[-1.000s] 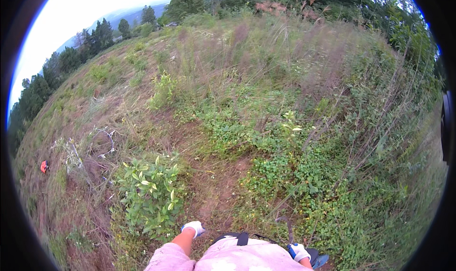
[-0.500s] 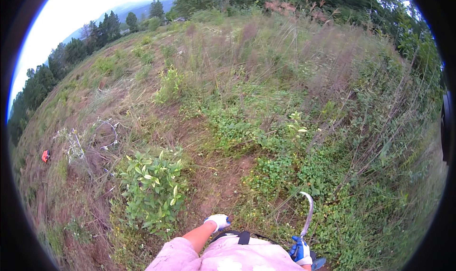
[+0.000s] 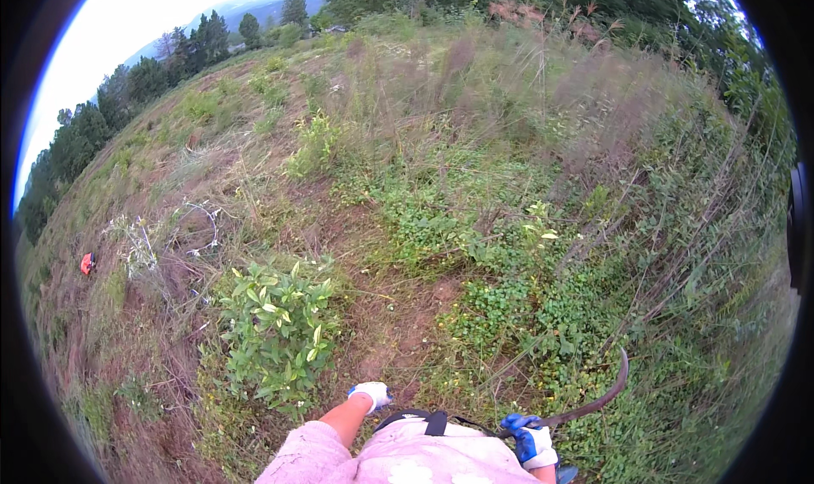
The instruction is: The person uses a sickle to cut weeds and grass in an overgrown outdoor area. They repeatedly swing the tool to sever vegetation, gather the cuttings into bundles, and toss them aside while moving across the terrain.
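Note:
My right hand (image 3: 527,443), in a white and blue glove, is closed around the handle of a sickle (image 3: 604,397). Its dark curved blade reaches out to the right over low green plants, with the tip curling up and away from me. My left hand (image 3: 370,394) wears a similar glove and hangs in front of my body above bare reddish soil (image 3: 394,340). No tool shows in it, and its fingers are mostly hidden under the back of the hand. A leafy bush (image 3: 278,331) with pale young leaves grows just left of that hand.
Dense creeping plants (image 3: 509,314) and tall dry grass (image 3: 585,136) cover the right side. Cut stalks (image 3: 170,306) lie on the left slope near a whitish dry plant (image 3: 136,245) and an orange object (image 3: 87,264). Trees (image 3: 178,52) line the far edge.
The sickle has swung from upright to pointing right, its handle turning with my right hand. My left hand has shifted slightly left. The whole view has moved a little.

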Tool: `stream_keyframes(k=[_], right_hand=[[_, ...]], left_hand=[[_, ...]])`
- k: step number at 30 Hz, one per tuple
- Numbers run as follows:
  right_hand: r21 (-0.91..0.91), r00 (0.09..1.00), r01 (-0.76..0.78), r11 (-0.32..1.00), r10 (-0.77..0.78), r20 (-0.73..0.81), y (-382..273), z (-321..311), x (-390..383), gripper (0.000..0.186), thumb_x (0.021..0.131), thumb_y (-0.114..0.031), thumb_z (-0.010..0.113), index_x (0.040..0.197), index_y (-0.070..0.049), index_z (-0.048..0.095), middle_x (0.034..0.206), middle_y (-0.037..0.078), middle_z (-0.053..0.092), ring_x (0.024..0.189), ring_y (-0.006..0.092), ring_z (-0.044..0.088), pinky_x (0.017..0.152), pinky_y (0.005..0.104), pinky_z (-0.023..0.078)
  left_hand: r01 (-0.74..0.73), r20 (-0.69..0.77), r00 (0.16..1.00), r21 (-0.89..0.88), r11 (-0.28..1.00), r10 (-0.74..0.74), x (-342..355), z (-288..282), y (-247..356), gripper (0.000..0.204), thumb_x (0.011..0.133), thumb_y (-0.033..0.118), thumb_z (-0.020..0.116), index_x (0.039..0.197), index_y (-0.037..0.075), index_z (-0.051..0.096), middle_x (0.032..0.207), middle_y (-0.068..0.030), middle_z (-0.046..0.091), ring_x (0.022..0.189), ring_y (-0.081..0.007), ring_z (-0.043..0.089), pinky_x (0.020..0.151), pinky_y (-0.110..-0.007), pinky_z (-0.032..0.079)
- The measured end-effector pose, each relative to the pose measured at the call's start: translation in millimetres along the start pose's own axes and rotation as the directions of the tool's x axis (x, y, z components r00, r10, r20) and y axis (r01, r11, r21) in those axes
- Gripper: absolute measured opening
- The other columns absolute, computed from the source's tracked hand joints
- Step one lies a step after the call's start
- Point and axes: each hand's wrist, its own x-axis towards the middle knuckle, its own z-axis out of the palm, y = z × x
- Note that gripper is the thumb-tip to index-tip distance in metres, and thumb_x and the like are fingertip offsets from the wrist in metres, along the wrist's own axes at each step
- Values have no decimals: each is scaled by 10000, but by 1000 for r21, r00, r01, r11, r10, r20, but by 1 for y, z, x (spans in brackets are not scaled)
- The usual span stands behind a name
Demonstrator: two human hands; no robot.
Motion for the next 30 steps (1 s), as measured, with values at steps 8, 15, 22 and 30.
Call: stream_keyframes(k=[8, 15, 22, 30], right_hand=[[-485, 972, 15, 875, -126, -197, -6, -13, 11, 181, 552, 132, 453, 618, -1, 557, 758, 129, 598, 730, 223, 581, 682, 337, 473], [-371, 971, 181, 911, -227, -82, -19, 4, 7, 131, 610, 91, 519, 566, -32, 531, 729, 117, 587, 665, 203, 573, 612, 323, 462], [-96, 976, 110, 989, -125, -178, -15, 15, -1, 119, 589, 86, 501, 597, -12, 568, 733, 118, 597, 664, 206, 577, 602, 308, 460], [-326, 992, 31, 945, -69, -106, -8, 1, 2, 137, 583, 86, 487, 610, -8, 585, 730, 117, 603, 665, 204, 578, 603, 299, 458]], left_hand=[[4, 84, 996, -65, 998, 1, -4, -1, 17, 371, 731, 297, 480, 973, 44, 602, 1024, -159, 576, 931, -307, 563, 798, -400, 428], [0, 95, 995, -43, 999, 4, 1, 5, 11, 376, 734, 310, 488, 975, 45, 601, 1024, -149, 580, 932, -301, 563, 797, -396, 430], [-6, -13, 1000, -34, 999, 5, -9, 1, 6, 364, 722, 327, 514, 945, 57, 610, 958, -163, 598, 875, -303, 580, 749, -395, 446], [-1, 6, 1000, -57, 998, 2, -16, 9, 0, 368, 719, 335, 518, 939, 55, 610, 957, -159, 599, 879, -309, 576, 761, -396, 441]])
